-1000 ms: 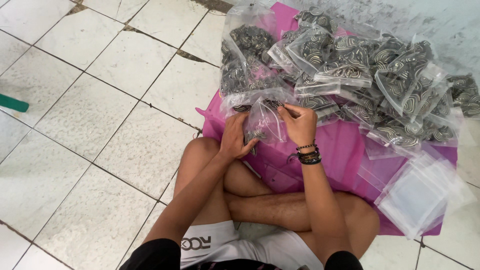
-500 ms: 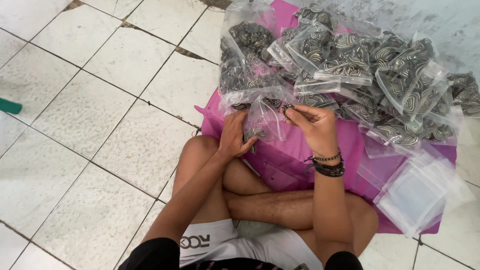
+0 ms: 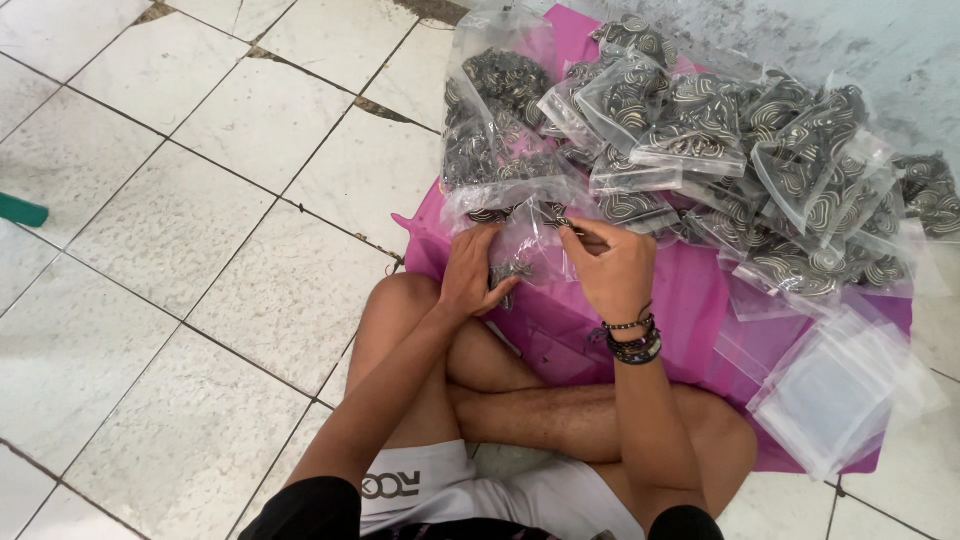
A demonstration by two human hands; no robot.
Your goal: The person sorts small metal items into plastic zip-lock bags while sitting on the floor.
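While your left hand (image 3: 475, 272) grips the lower left side of the small clear bag (image 3: 520, 250), keep it steady so the mouth stays up and open toward you. Your right hand (image 3: 610, 265) is closed in a pinch at the bag's top edge, fingertips on a dark patterned piece (image 3: 556, 219); whether that piece is inside the mouth or just at the rim, I cannot tell. Hold the plastic taut between both hands, and do not let the bottom sag onto your knee.

That bag sits just in front of your crossed legs, over the near left edge of the pink sheet (image 3: 690, 300). It is thin, crinkled and see-through, with a few dark, cream-striped pieces showing low inside.

Just beyond it lies the heap of filled bags (image 3: 720, 150), each packed with the same striped pieces. At the near right, a stack of empty clear bags (image 3: 840, 385) rests on the sheet.
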